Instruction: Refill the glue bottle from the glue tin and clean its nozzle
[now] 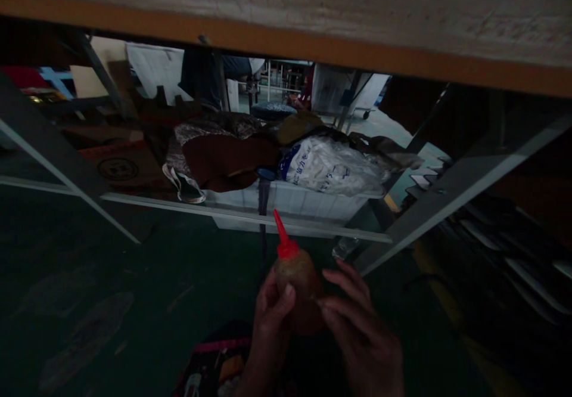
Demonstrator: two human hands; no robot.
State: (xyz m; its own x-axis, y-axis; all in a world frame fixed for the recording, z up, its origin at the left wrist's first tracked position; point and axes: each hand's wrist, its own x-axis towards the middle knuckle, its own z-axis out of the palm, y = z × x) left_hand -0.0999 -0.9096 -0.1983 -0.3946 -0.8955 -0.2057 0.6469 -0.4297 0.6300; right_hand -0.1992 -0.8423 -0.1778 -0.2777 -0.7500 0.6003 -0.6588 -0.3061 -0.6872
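Observation:
Below the table edge I hold a squeeze bottle point(304, 272) with a brownish body and a red pointed nozzle point(286, 245). My left hand point(270, 316) is wrapped round the bottle's left side, its thumb lying across the front. The bottle stands nearly upright, the nozzle leaning a little to the left. At its right side is my right hand point(364, 325), thumb and forefinger pinched together close against the bottle, the other fingers raised. Whatever may be in that pinch is too small and dark to make out.
The tabletop point(286, 3) overhangs from above. Under it a metal crossbar point(236, 213) runs between slanted legs. Behind stands a white bin point(322, 203) heaped with cloth and a printed plastic bag point(330, 164). A cardboard box point(120, 167) is at left; a person sits beyond.

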